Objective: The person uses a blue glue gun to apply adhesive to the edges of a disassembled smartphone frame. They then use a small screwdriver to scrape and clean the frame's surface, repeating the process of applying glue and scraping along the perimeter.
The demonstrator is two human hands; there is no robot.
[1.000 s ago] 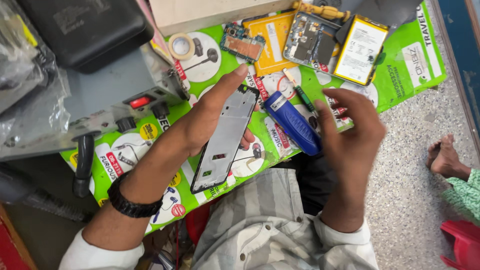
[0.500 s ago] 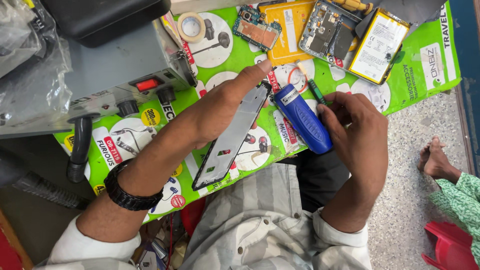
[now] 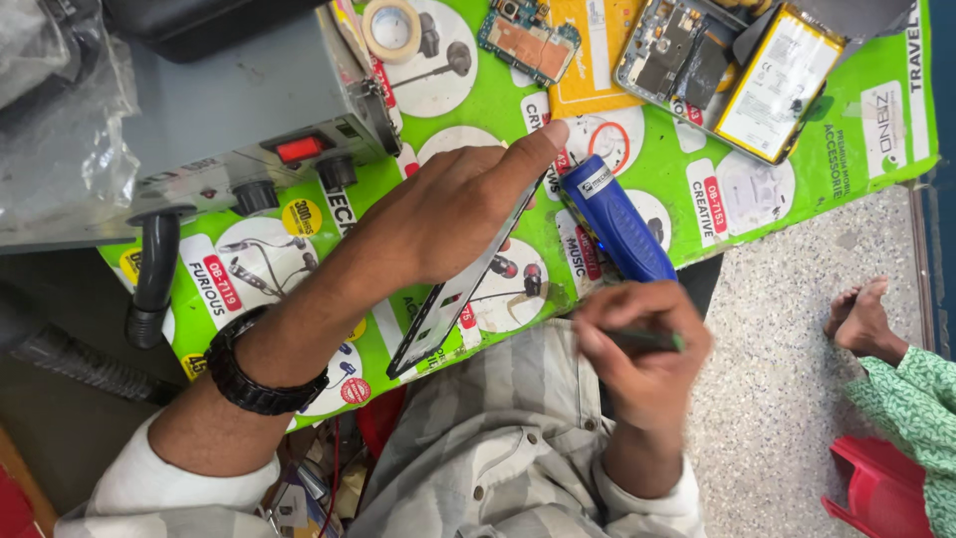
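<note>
My left hand (image 3: 448,209) grips a long dark phone frame (image 3: 438,319), turned almost edge-on over the green printed board (image 3: 777,189), with the forefinger stretched along its upper end. My right hand (image 3: 642,364) is closed on a thin dark tool (image 3: 652,341), held low near my lap, just below the board's edge. A blue electric screwdriver (image 3: 612,219) lies on the board between the two hands, touching neither. A black wristband (image 3: 259,374) is on my left wrist.
A grey box with a red switch and black knobs (image 3: 249,120) stands at the left. At the board's far edge lie a tape roll (image 3: 390,28), a circuit board (image 3: 528,40), an opened phone (image 3: 677,45) and a yellow battery (image 3: 777,85). Another person's foot (image 3: 866,319) and a red stool (image 3: 876,488) are on the speckled floor at right.
My right hand has drawn back from beside the blue screwdriver toward my body. My left hand has turned the phone frame from flat to nearly edge-on.
</note>
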